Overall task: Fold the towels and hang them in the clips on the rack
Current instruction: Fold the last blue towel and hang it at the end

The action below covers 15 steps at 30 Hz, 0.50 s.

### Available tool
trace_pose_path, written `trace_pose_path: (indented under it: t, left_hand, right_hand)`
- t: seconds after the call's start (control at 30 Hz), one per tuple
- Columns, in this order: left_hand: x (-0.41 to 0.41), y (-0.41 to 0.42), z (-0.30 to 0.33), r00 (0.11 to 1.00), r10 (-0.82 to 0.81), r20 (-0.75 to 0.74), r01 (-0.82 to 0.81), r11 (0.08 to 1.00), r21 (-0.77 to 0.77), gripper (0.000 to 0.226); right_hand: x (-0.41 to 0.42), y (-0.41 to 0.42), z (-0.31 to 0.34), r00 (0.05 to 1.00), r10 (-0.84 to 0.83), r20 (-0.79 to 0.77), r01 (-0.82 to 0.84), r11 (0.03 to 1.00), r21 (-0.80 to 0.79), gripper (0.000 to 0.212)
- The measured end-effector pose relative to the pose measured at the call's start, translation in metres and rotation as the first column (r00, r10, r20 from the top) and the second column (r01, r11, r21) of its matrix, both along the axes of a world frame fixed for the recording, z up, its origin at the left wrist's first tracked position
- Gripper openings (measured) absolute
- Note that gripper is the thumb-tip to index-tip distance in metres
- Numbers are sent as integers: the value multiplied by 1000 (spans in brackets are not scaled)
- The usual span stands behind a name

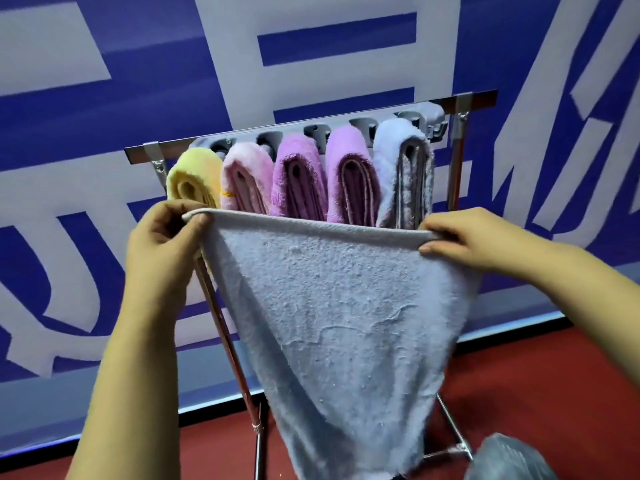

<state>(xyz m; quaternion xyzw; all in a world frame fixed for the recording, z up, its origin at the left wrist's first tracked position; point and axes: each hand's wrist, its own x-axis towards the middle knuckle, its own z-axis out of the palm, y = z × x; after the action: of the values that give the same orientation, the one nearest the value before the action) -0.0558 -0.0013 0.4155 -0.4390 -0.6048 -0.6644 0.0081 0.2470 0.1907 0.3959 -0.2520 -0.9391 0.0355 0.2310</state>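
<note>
A light blue towel (339,306) hangs spread out in front of me. My left hand (162,237) pinches its top left corner and my right hand (460,237) pinches its top right corner, so the top edge is stretched flat between them. Behind it stands the metal rack (460,105) with a grey strip of clips (412,119) along its top bar. Several folded towels hang from the clips side by side: a yellow towel (194,174), a pale pink towel (246,174), two purple towels (298,174), and a light blue folded towel (401,168). The held towel hides their lower ends.
The rack's chrome legs (221,323) slant down to a red floor (554,375). A blue and white lettered wall (104,133) stands close behind the rack. A grey plastic bag (509,459) lies at the bottom right.
</note>
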Motion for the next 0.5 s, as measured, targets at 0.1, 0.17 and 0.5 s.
trace_pose_path:
  t: [0.1,0.17,0.5]
  left_hand:
    - [-13,-3,2,995,-58,80,57,998,22,13]
    - [-19,-7,3,991,-87,105,85,996,18,13]
    - [-36,-20,2,904,-323,279,255,933,254,17]
  right_hand:
    - [5,2,0,979,-24,-204,-3,991,-135,14]
    - [3,3,0,912,-70,-403,-56,955,-292,15]
    - [-7,14,-5,590,-227,-775,-591,532,-606,33]
